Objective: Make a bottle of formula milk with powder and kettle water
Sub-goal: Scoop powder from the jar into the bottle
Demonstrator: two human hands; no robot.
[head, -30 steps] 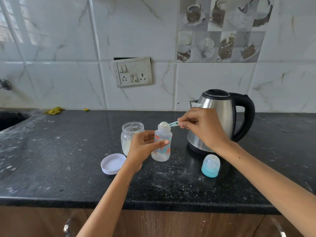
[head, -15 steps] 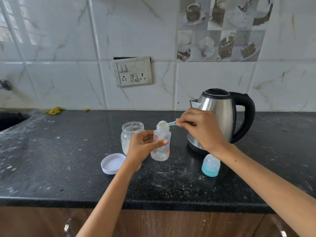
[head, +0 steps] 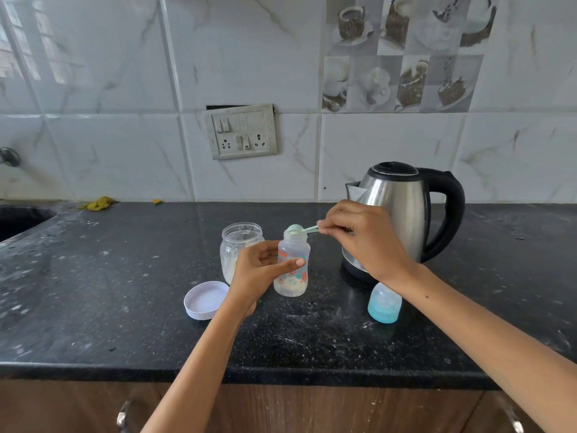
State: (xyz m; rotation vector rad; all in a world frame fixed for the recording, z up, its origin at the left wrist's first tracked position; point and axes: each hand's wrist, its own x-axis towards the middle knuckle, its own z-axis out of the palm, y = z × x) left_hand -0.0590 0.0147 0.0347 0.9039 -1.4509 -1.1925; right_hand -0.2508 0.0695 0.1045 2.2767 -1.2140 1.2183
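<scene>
A small clear baby bottle (head: 293, 273) with orange and teal prints stands on the black counter (head: 93, 292), some powder at its bottom. My left hand (head: 260, 273) grips its body. My right hand (head: 363, 239) pinches the handle of a teal scoop (head: 299, 229), turned over on the bottle's mouth. Behind my left hand stands an open glass powder jar (head: 239, 245). A steel kettle (head: 402, 207) with a black handle stands to the right, behind my right hand.
The jar's white lid (head: 204, 300) lies upside down at the left of the bottle. The bottle's teal cap with teat (head: 384, 303) stands in front of the kettle. A sink (head: 18, 218) is at the far left. A switch plate (head: 240, 131) sits on the tiled wall.
The scoop was heaped with powder above the bottle's mouth; it has tipped over onto the opening. My left hand has kept its grip on the bottle.
</scene>
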